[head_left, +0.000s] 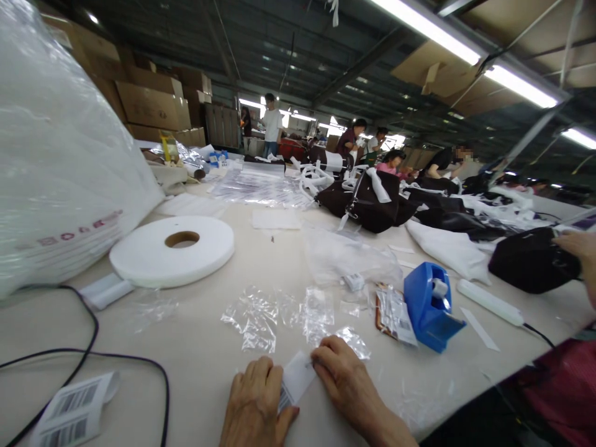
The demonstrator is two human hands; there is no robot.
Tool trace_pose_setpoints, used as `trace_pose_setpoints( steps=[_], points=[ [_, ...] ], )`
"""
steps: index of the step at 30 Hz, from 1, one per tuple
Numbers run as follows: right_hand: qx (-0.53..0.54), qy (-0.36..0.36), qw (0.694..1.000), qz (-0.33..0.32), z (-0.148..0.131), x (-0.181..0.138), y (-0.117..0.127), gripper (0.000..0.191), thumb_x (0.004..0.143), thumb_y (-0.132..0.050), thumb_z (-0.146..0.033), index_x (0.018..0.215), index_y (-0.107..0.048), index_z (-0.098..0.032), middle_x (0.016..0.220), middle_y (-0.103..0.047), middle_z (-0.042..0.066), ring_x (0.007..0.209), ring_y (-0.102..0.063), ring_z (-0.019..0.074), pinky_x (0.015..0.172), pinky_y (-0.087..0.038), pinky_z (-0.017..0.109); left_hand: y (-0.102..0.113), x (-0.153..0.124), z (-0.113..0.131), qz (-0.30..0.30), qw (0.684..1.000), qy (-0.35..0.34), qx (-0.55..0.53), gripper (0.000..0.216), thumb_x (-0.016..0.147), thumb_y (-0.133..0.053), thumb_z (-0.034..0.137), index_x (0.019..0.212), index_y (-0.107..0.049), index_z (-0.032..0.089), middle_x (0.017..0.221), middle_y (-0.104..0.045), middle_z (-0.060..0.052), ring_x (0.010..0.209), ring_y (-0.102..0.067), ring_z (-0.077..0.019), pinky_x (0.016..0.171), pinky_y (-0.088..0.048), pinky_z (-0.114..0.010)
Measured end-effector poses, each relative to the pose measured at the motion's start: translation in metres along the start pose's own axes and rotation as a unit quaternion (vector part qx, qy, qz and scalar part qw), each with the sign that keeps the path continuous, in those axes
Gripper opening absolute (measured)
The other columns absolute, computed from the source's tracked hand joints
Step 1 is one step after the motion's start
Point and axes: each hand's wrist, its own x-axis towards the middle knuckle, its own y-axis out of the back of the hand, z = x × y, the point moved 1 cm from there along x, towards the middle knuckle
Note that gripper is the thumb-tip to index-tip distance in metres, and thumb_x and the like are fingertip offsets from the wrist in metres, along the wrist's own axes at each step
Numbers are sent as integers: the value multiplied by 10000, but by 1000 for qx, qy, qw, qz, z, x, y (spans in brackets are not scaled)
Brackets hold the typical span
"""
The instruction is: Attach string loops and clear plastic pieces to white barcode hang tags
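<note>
Plastic film fills the far left: a big translucent bag (56,143) is cut off by the frame edge, and faint red print on it cannot be read. A black cable (88,347) loops over the pale table (205,347) below it, and a strip of barcode labels (74,413) is clipped at the bottom edge. A flat white roll (172,251) with a brown core lies further back, with a small white folded piece just beside it.

Near the bottom centre, a small white label (298,375) is pinched between both hands. The left hand (256,403) is curled, knuckles up, over the label's lower end, where barcode lines are partly seen under the fingers. The right hand (347,382) grips the upper end with its fingertips; its wrist is cut off by the frame. The label is held low over the table, at the near edge.

Crinkled clear wrappers (261,316) are scattered just beyond the hands; their outlines are hard to make out against the table. A blue tape dispenser (431,304) of hard plastic stands to the right, and a white rod (488,302) with a cord lies past it. Dark bags (367,198) are heaped behind. At the far right another person's hand (580,248) rests on a black bag (531,261). Distant workers are blurred.
</note>
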Motion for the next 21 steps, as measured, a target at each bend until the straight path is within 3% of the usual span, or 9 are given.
trace_pose_setpoints(
  steps=[6, 12, 17, 21],
  points=[
    [-38, 19, 998, -51, 5, 14, 10, 131, 773, -548, -76, 762, -617, -186, 877, -592, 31, 853, -544, 163, 754, -432, 269, 10, 11, 7, -54, 998, 40, -2, 205, 630, -482, 142, 825, -540, 159, 906, -581, -80, 928, -512, -266, 792, -335, -370],
    [-98, 90, 987, -95, 1, 23, 12, 148, 761, -499, -35, 764, -601, -142, 877, -602, 67, 827, -539, 172, 741, -430, 266, 13, 14, 10, -62, 997, 41, -2, 249, 577, -446, 126, 817, -500, 161, 936, -569, -98, 961, -499, -280, 798, -327, -381],
    [-146, 141, 975, -87, 1, 20, 12, 191, 737, -459, 7, 793, -584, -125, 883, -593, 88, 829, -525, 186, 739, -406, 270, 16, 12, 12, -58, 998, 29, -19, 251, 557, -432, 112, 796, -483, 167, 899, -581, -84, 927, -513, -263, 805, -317, -378],
    [-172, 155, 970, -72, 6, 18, 17, 228, 763, -402, 12, 830, -559, -139, 832, -599, 71, 720, -549, 172, 621, -376, 262, 22, 14, 17, -38, 998, 18, -39, 253, 524, -427, 105, 763, -470, 174, 889, -575, -79, 906, -514, -258, 780, -317, -360]
  ],
)
